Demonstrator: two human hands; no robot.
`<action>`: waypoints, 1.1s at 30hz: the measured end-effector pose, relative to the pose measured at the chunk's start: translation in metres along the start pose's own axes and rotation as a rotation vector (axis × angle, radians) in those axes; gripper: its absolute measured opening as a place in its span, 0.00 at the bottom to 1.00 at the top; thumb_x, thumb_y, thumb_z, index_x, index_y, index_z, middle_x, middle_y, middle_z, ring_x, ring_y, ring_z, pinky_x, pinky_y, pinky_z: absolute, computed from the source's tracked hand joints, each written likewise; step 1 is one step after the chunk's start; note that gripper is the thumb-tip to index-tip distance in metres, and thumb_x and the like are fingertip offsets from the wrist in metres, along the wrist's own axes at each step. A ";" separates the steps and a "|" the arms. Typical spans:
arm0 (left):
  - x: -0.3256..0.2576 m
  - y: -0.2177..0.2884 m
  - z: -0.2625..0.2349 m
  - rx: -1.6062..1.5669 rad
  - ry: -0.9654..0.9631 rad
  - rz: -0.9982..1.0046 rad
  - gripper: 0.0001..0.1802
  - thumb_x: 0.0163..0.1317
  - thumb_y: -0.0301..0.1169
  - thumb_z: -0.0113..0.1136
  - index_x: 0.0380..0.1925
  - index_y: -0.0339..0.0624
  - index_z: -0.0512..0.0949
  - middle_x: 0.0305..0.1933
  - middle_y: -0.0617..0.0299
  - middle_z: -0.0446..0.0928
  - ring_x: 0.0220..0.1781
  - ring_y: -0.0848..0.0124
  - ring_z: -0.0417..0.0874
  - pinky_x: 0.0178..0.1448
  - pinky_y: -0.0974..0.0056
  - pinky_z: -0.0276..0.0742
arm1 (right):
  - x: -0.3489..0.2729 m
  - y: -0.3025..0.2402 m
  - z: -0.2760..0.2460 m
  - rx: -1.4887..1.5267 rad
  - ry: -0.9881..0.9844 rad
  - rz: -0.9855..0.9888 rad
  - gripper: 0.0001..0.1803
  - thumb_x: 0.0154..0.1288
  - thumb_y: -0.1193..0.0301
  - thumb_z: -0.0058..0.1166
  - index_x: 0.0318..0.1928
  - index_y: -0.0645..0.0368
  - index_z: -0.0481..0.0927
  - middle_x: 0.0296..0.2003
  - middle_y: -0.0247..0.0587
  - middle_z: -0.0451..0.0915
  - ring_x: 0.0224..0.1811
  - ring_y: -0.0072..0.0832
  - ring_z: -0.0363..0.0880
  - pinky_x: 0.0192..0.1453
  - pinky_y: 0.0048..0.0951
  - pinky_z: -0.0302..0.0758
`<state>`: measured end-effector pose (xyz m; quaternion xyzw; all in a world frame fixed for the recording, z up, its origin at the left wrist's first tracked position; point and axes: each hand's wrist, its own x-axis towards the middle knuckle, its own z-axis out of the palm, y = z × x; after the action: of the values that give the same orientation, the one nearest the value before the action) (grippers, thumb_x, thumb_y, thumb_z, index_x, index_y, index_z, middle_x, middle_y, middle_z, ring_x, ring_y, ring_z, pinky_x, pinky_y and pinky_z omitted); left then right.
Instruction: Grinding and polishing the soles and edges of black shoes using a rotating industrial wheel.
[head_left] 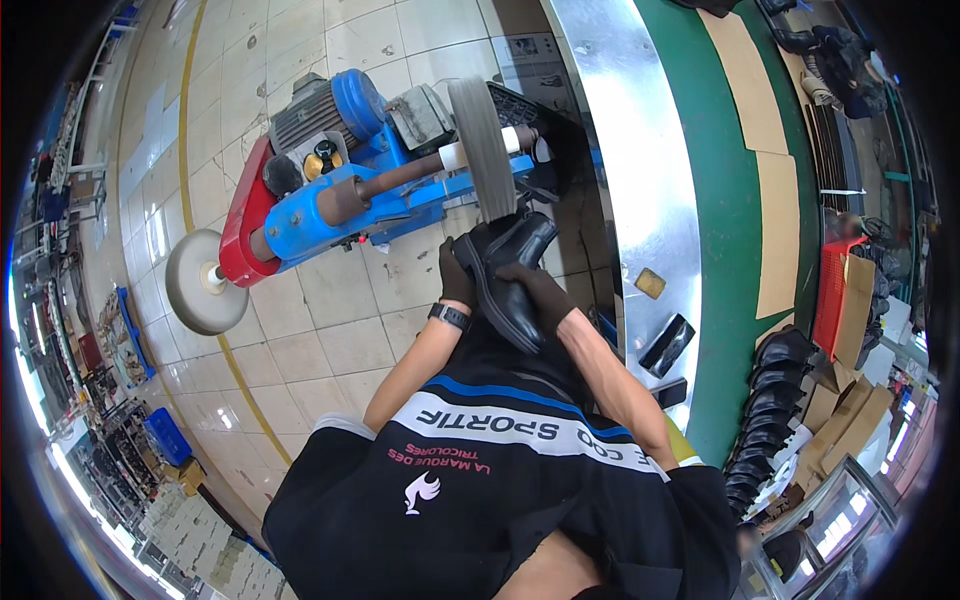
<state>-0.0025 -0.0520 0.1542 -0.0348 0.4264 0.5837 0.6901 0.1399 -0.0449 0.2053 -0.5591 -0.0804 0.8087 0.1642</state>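
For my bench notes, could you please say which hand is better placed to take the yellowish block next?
Probably the right hand: it is nearer the yellowish block than the left hand, though both hold the boot.

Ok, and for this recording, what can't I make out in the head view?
- Left hand: fingertips hidden behind the boot in the head view.
- Boot underside: turned away in the head view, hidden by the boot itself.
- Grey wheel: surface streaked in the head view, likely motion blur; fine texture lost.
- Dark item above the cardboard: cut off by the head view's top edge.
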 end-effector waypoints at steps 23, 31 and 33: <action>0.058 -0.023 -0.042 1.418 -0.367 0.510 0.18 0.55 0.30 0.54 0.46 0.38 0.73 0.45 0.53 0.76 0.50 0.61 0.76 0.53 0.62 0.70 | -0.017 -0.006 -0.008 0.373 -0.208 -0.078 0.21 0.55 0.61 0.53 0.44 0.64 0.74 0.34 0.47 0.79 0.32 0.33 0.80 0.38 0.31 0.78; 0.113 -0.098 -0.082 0.859 -0.378 0.250 0.23 0.61 0.44 0.45 0.48 0.40 0.72 0.47 0.52 0.75 0.47 0.58 0.77 0.53 0.57 0.72 | -0.003 -0.010 -0.025 0.280 -0.082 -0.085 0.25 0.53 0.57 0.53 0.44 0.65 0.73 0.31 0.50 0.79 0.28 0.38 0.80 0.33 0.37 0.79; 0.128 -0.100 -0.128 0.393 -0.268 0.030 0.37 0.60 0.58 0.30 0.56 0.40 0.66 0.57 0.49 0.68 0.55 0.53 0.71 0.62 0.51 0.64 | 0.010 -0.010 -0.007 0.201 -0.131 -0.008 0.28 0.51 0.55 0.55 0.44 0.66 0.73 0.29 0.49 0.78 0.27 0.40 0.80 0.30 0.40 0.79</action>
<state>0.0053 -0.0539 -0.0528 0.1843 0.4371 0.4991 0.7252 0.1455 -0.0323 0.1970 -0.4857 -0.0118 0.8467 0.2170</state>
